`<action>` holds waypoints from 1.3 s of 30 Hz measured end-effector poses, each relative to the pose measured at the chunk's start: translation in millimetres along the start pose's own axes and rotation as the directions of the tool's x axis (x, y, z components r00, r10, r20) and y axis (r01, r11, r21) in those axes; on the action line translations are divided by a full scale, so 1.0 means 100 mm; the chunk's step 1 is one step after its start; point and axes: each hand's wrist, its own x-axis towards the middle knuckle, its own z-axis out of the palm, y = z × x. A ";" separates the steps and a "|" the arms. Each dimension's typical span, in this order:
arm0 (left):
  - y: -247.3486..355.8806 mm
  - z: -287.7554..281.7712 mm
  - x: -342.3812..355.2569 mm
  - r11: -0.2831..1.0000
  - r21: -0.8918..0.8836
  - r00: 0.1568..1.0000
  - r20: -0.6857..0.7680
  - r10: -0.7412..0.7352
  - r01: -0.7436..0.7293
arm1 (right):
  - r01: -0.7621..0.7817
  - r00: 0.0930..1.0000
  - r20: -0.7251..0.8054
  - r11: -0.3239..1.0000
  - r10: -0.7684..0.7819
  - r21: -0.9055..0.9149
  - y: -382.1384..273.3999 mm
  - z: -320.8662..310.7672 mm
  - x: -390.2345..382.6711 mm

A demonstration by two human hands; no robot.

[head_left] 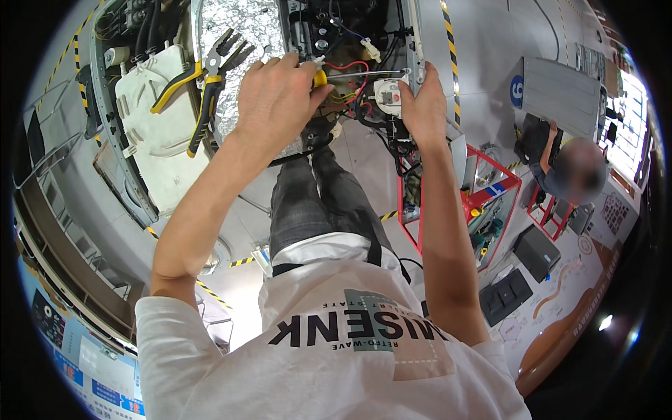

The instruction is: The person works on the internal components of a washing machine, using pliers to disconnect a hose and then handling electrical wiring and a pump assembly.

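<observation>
My left hand (276,94) is closed around the yellow handle of a screwdriver (360,73). Its thin shaft runs rightward, and the tip meets the metal side frame (413,42) of an opened appliance. My right hand (425,112) grips that frame's edge, the fingers partly hidden on the outer side. Its thumb lies against a white round plastic part (387,96) with wires around it, just below the screwdriver tip. To the left of my left hand, pliers (211,73) with yellow and black handles lie with jaws apart on the foil-covered panel (262,21) and white plastic housing (157,119).
Red, yellow and black wires (350,98) hang inside the appliance between my hands. A red-framed tool cart (490,189) stands right of my right forearm. Farther right, another person (574,171) works near a grey panel (563,94). Striped tape (451,63) marks the floor.
</observation>
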 end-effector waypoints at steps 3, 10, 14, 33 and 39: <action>-0.01 -0.01 -0.01 1.000 -0.012 1.000 -0.008 0.002 -0.002 | -0.014 1.000 0.007 1.000 0.014 -0.005 0.00 0.00 0.00; -0.02 -0.02 -0.01 1.000 -0.014 1.000 0.022 -0.006 0.007 | -0.023 1.000 0.019 1.000 0.023 -0.003 -0.01 -0.01 0.00; 0.00 -0.01 -0.01 1.000 0.013 1.000 0.025 0.011 -0.012 | -0.001 1.000 0.009 1.000 0.001 0.006 -0.01 -0.01 0.00; 0.01 0.00 -0.02 1.000 -0.012 1.000 0.010 -0.014 0.014 | -0.010 1.000 0.012 1.000 0.010 -0.005 0.02 0.00 0.01; -0.02 -0.03 0.04 0.997 -0.058 0.996 0.068 -0.050 0.054 | -0.006 1.000 0.011 1.000 0.006 -0.003 0.02 0.01 0.01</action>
